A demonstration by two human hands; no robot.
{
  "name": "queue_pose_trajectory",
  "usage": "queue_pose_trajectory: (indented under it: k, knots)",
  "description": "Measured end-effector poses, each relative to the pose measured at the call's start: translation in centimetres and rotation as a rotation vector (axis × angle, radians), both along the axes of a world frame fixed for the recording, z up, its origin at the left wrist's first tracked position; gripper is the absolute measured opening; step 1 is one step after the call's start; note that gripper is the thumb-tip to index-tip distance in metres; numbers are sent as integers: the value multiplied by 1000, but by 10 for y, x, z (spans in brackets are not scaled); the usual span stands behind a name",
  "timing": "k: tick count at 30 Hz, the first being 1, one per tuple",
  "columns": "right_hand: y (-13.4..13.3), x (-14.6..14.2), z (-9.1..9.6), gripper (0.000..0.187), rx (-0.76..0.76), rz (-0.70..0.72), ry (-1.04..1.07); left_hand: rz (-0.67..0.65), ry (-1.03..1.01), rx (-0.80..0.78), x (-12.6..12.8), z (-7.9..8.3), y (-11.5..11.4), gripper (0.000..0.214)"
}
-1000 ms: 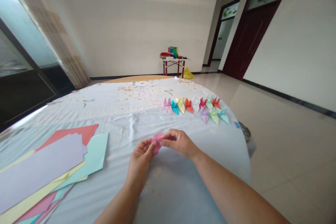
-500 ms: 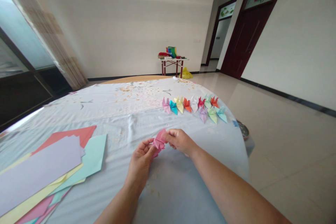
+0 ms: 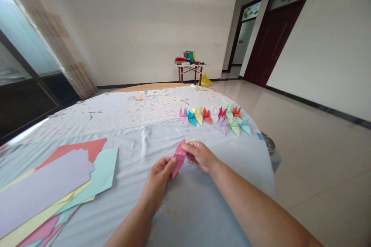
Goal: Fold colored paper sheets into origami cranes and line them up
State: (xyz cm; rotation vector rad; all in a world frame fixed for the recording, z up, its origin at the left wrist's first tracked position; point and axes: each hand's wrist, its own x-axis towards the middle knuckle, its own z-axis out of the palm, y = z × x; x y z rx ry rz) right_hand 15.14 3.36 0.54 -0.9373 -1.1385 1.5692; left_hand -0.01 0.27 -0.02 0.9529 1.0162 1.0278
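A small folded pink paper piece [image 3: 179, 157] stands between both my hands, just above the pale blue tablecloth [image 3: 139, 131]. My left hand [image 3: 159, 177] pinches its lower left edge with closed fingers. The thumb and fingers of my right hand [image 3: 199, 155] are closed on its upper right edge. The piece is a narrow, pointed shape held nearly upright.
A row of several folded paper cranes [image 3: 214, 117] in mixed colours lies beyond my hands near the table's right edge. A stack of coloured paper sheets [image 3: 49, 185] covers the near left. A small red-legged table [image 3: 189, 70] stands by the far wall, dark doors to the right.
The pink paper has gone from a crumpled bunch between my fingers to a flatter, longer pointed shape. My hands stayed in nearly the same place.
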Motion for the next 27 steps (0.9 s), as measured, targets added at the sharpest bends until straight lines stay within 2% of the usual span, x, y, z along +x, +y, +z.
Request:
queue_pose_trajectory:
  k: [4,8,15,20,27]
  knots:
    - [0,0,-2,34,-27,37,-38,-46,116,13,2,6,-4,38]
    - [0,1,-5,39,-44,62,-50,-41,131,0,3,10,-6,39]
    - [3,2,-3,34,-88,-65,5,-86,54,-48,1,3,-8,37]
    - [5,5,-5,31,-134,-94,36,-93,46,-41,0,5,-10,38]
    - [5,5,-4,32,-112,-140,42,-111,33,-72,0,4,-10,33]
